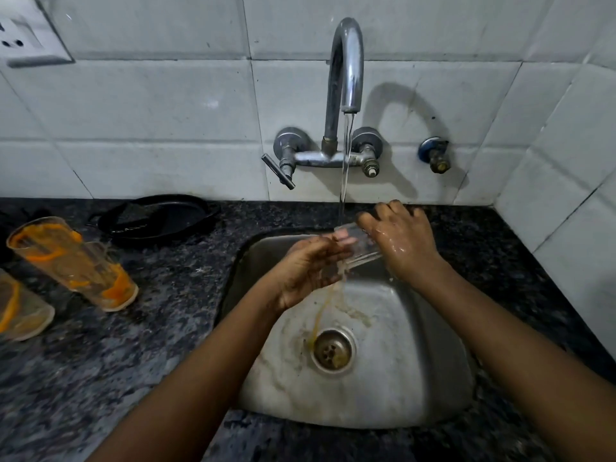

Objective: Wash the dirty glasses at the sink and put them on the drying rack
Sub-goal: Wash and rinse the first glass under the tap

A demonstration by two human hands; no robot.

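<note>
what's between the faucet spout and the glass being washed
A thin stream of water falls from the spout onto the glass, in the head view.

Glasses: three dirty [71, 261] on counter, one [358, 246] in hands.

No legible text or labels anywhere.

Leftmost dirty glass [20, 308] cut by frame edge; socket plate [23, 35] likewise.
</note>
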